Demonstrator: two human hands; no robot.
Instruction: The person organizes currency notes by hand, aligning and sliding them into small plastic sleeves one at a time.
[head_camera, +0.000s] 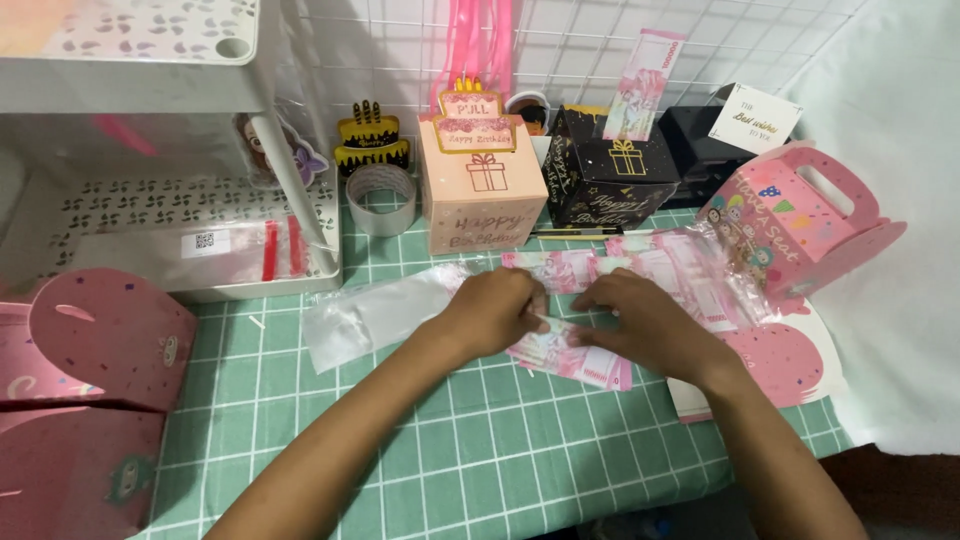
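— Forearms came in from the near edge of the tabletop (480, 450), over the green grid mat, and both hands met near its middle. What were they on?

— A strip of pink banknotes in clear plastic sleeve (600, 290). It ran from the clear, empty end on the left to the folded pink carrier box (800, 220) at the right edge. The left hand (490, 312) and right hand (640, 325) were closed in a pinch on one pink note (565, 350), at a fold.

— What could have gone wrong?

— I'd judge the slick film might slip, so the notes would sit crooked; a hard tug might tear it.

— Anything smaller nearby?

— The peach gift box (482, 195), black gift box (610, 170) and tape roll (381, 198) stood toward the far edge; a dragged strip could catch them.
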